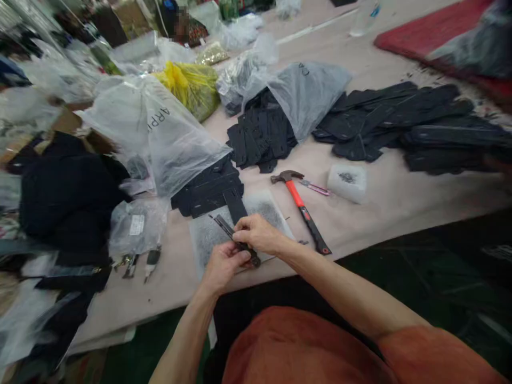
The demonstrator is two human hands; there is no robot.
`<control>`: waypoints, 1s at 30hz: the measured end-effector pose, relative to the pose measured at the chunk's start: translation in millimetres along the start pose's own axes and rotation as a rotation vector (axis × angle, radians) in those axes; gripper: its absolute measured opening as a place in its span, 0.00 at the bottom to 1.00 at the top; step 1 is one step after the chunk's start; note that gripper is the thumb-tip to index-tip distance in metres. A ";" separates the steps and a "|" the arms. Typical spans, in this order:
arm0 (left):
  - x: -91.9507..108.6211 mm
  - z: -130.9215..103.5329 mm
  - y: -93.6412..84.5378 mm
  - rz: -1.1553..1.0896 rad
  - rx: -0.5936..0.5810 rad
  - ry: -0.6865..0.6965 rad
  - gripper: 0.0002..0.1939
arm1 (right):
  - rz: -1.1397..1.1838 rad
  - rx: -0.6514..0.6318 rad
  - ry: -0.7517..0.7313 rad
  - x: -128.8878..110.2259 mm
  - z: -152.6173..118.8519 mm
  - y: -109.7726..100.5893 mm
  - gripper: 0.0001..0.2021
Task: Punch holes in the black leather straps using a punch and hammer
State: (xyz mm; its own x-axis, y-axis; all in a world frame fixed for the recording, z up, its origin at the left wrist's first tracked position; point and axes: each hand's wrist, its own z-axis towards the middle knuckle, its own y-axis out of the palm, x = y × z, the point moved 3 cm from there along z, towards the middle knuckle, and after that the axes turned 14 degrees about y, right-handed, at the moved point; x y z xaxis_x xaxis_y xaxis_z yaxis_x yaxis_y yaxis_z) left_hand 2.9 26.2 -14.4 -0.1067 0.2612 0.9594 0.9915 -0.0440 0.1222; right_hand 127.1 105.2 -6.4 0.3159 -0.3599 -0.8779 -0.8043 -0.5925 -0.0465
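Over a pale speckled board (269,207) my two hands meet around a narrow dark strip (224,226) with a rounded lower end. My left hand (225,261) pinches its lower part between thumb and fingers. My right hand (256,233) has its fingers closed on the strip just above. A flat black piece (234,205) lies beyond my fingers, reaching toward a stack of black pieces (204,186). To the right of the board lies a hammer (302,208) with a red and black handle. The strip's details are blurred.
Behind the hammer are a pink cutter (316,188) and a white block with small dark bits (347,183). Plastic bags (160,133) and piles of black pieces (400,120) fill the far side. Small tools (152,262) lie at the left, near the table edge.
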 end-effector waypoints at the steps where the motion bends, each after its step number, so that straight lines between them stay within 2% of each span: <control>1: -0.7 0.2 0.6 -0.009 -0.008 0.008 0.14 | 0.016 -0.004 -0.001 0.5 -0.2 -0.4 0.07; 8: -6.2 1.0 2.6 0.009 0.004 0.057 0.15 | 0.088 -0.063 0.016 1.5 -1.9 -2.5 0.10; 14: -3.6 -0.1 3.5 0.220 0.030 0.145 0.11 | -0.039 -0.076 -0.005 -4.2 -3.2 -8.4 0.06; 17: -0.1 0.0 7.2 0.196 0.063 0.193 0.11 | -0.053 -0.111 -0.020 -8.9 -5.2 -10.2 0.06; 20: 1.6 0.3 10.4 0.167 0.090 0.190 0.13 | -0.048 -0.108 -0.027 -12.1 -6.2 -10.3 0.06; 27: 2.8 0.7 9.2 0.312 0.082 0.149 0.13 | -0.086 -0.073 -0.038 -8.6 -2.3 -6.7 0.06; 30: -0.1 0.9 10.2 0.257 0.082 0.138 0.13 | -0.037 -0.091 -0.031 -4.6 0.3 -5.1 0.07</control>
State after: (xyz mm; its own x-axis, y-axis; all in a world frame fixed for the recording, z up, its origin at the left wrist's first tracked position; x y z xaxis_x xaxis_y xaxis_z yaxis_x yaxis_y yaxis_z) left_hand 13.1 26.6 -13.4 0.1449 0.1182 0.9824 0.9894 -0.0125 -0.1444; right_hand 129.6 110.1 -2.3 0.3279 -0.3151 -0.8906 -0.7426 -0.6687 -0.0368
